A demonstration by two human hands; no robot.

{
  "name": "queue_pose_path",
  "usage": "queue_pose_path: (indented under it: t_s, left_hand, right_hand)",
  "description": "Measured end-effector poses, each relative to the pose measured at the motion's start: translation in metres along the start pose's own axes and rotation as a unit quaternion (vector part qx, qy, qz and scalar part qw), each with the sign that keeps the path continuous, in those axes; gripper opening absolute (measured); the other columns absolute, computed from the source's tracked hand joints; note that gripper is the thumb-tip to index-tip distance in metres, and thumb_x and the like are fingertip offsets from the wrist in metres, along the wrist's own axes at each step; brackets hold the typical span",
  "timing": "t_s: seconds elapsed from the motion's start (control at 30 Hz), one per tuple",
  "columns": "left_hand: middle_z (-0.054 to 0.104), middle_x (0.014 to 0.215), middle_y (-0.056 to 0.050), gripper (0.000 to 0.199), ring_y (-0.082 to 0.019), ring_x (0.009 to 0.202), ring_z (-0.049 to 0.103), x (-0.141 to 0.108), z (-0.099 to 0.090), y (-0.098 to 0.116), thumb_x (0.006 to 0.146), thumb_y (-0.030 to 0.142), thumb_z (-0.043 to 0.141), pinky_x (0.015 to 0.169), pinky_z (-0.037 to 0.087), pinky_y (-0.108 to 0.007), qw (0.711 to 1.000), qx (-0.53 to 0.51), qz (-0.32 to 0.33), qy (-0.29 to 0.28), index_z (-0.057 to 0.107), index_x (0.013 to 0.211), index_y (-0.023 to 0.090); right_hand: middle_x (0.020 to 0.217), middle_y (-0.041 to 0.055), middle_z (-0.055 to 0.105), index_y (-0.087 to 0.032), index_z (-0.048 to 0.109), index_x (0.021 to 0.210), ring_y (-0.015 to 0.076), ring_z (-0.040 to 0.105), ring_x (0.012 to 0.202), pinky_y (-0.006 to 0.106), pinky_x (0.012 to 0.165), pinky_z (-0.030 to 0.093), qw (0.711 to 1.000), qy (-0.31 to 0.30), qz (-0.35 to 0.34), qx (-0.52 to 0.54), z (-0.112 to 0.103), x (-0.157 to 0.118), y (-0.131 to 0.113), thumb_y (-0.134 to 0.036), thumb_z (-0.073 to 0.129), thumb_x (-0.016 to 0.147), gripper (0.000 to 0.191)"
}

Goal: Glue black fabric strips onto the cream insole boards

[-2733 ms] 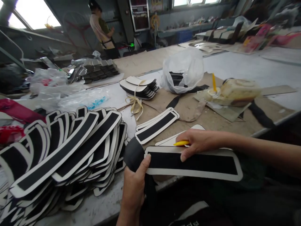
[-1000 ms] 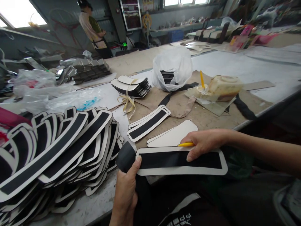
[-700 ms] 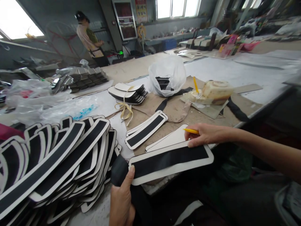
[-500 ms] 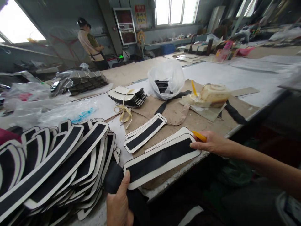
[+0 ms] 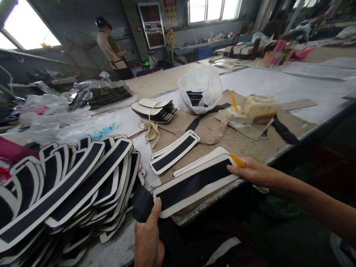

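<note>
Head view, cluttered worktable (image 5: 258, 83), blk/wht panel (image 5: 194, 185), bkgd person (image 5: 109, 50), windows (image 5: 214, 9)

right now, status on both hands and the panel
Left hand gripping left end of long white-bordered black panel, black band alongside. Right hand at right end, holding slim yellow tool. White round-cornered pieces close behind.

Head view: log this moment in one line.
left hand: holds left end of panel, black strip | right hand: holds its right end, yellow tool | panel pile: left side

A worktable (image 5: 250, 83) bears a heap of black-and-white strips (image 5: 80, 185) at near left. A translucent plastic bag (image 5: 207, 79) sits farther back.
</note>
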State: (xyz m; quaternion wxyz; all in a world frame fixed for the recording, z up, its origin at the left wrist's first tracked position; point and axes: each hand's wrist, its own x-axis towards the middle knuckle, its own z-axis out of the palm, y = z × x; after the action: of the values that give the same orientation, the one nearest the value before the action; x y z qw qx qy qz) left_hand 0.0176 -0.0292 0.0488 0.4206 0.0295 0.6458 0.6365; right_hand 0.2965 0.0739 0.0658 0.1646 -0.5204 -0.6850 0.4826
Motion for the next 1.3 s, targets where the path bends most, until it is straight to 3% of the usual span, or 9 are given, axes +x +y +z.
queue_pose_path:
  t_s: [0.17,0.4,0.67,0.8,0.9,1.0,1.13,1.3]
  left_hand:
    - [0.071,0.104,-0.005,0.041,-0.021,0.104,0.063,-0.003,0.000,0.000,0.075,0.014,0.068,0.095,0.048,-0.033,1.000,-0.013,-0.013,-0.026,0.063,0.115,0.021]
    - [0.072,0.099,-0.005,0.040,-0.022,0.099,0.065,-0.008,0.006,-0.001,0.074,0.014,0.068,0.093,0.049,-0.037,1.000,0.011,0.009,0.017,0.064,0.113,0.021]
    - [0.070,0.107,-0.004,0.043,-0.020,0.107,0.061,-0.005,0.003,-0.003,0.076,0.013,0.066,0.097,0.047,-0.034,1.000,-0.003,0.005,-0.013,0.062,0.117,0.023]
    - [0.070,0.108,-0.005,0.043,-0.021,0.108,0.061,-0.005,0.002,-0.004,0.077,0.011,0.064,0.097,0.047,-0.034,0.999,-0.008,-0.025,-0.032,0.061,0.118,0.023]
    - [0.070,0.107,-0.005,0.044,-0.021,0.108,0.061,-0.005,0.002,-0.004,0.076,0.012,0.066,0.097,0.046,-0.035,0.999,0.011,-0.007,-0.029,0.061,0.117,0.023]
    - [0.070,0.108,-0.004,0.044,-0.021,0.110,0.060,-0.005,0.001,-0.002,0.076,0.016,0.067,0.100,0.043,-0.034,0.999,0.027,-0.009,-0.036,0.061,0.118,0.024]
    - [0.071,0.105,-0.004,0.046,-0.021,0.108,0.061,-0.002,-0.001,-0.001,0.075,0.015,0.067,0.102,0.042,-0.038,0.997,0.022,-0.068,-0.022,0.060,0.119,0.024]
    - [0.072,0.103,-0.006,0.043,-0.023,0.109,0.061,-0.006,0.001,-0.003,0.076,0.016,0.066,0.100,0.043,-0.040,0.997,0.004,-0.073,-0.029,0.061,0.118,0.021]
  right_hand:
    - [0.062,-0.0041,0.041,-0.021,0.047,0.071,0.0111,0.035,0.055,0.023,0.051,0.032,0.999,-0.019,0.009,0.033,-0.001,-0.001,0.001,-0.051,0.054,0.080,0.033]
    - [0.063,-0.0029,0.046,-0.020,0.053,0.073,0.0132,0.042,0.059,0.025,0.057,0.036,0.997,0.026,0.065,0.039,0.008,0.001,0.006,-0.057,0.054,0.077,0.037]
    - [0.062,-0.0037,0.045,-0.019,0.051,0.072,0.0121,0.042,0.057,0.024,0.056,0.037,1.000,0.013,0.009,0.019,0.004,0.002,0.018,-0.057,0.051,0.081,0.039]
    - [0.065,-0.0012,0.052,-0.019,0.054,0.073,0.0143,0.047,0.061,0.024,0.057,0.039,1.000,0.003,-0.004,0.008,0.000,0.001,0.014,-0.058,0.050,0.080,0.040]
    - [0.065,0.0001,0.054,-0.020,0.054,0.070,0.0156,0.049,0.063,0.025,0.058,0.040,1.000,0.008,-0.013,0.009,-0.002,0.000,0.009,-0.059,0.055,0.076,0.040]
    - [0.059,-0.0026,0.047,-0.020,0.050,0.067,0.0125,0.042,0.055,0.024,0.052,0.037,1.000,0.006,-0.001,0.018,-0.002,0.000,0.009,-0.056,0.058,0.075,0.038]
    - [0.053,-0.0061,0.037,-0.020,0.045,0.066,0.0085,0.030,0.047,0.022,0.044,0.027,0.997,-0.017,0.030,0.064,-0.001,0.000,0.014,-0.055,0.058,0.078,0.039]
    - [0.054,-0.0056,0.037,-0.020,0.046,0.067,0.0086,0.031,0.048,0.022,0.042,0.024,0.990,0.009,0.065,0.127,0.003,-0.001,0.022,-0.055,0.059,0.077,0.039]
